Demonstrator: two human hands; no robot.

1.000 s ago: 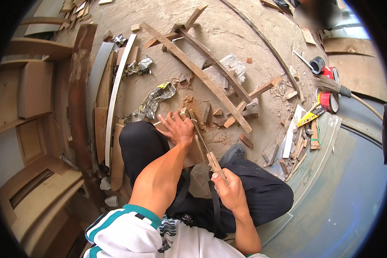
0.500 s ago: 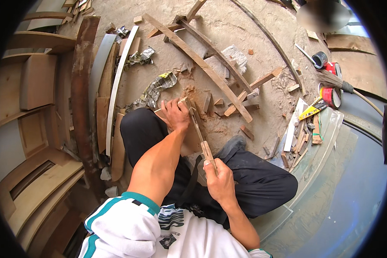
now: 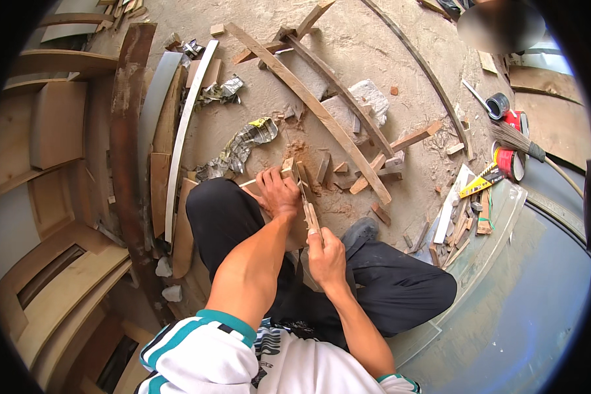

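Observation:
My right hand [image 3: 326, 257] is wrapped round the wooden handle of a narrow-bladed handsaw [image 3: 311, 218], in front of my lap. The blade runs forward beside a pale piece of wood [image 3: 287, 166], which my left hand [image 3: 277, 192] grips from the left. Its fingers are bent over the wood, close to the blade. Part of the wood lies hidden under that hand. Reddish sawdust [image 3: 297, 150] is scattered on the ground just beyond.
Long timber strips [image 3: 322, 108] lie crossed ahead, over pale stone blocks [image 3: 368, 98]. At the right are a yellow-handled saw [image 3: 479, 182], wood scraps [image 3: 461, 226], paint cans [image 3: 498, 105] and a broom [image 3: 515, 140]. Wooden panels [image 3: 59, 125] stand at the left, near crumpled foil packaging [image 3: 246, 144].
My right hand has pushed the handsaw forward, so its handle is nearer my left hand. My left hand still grips the wood. The view has shifted slightly.

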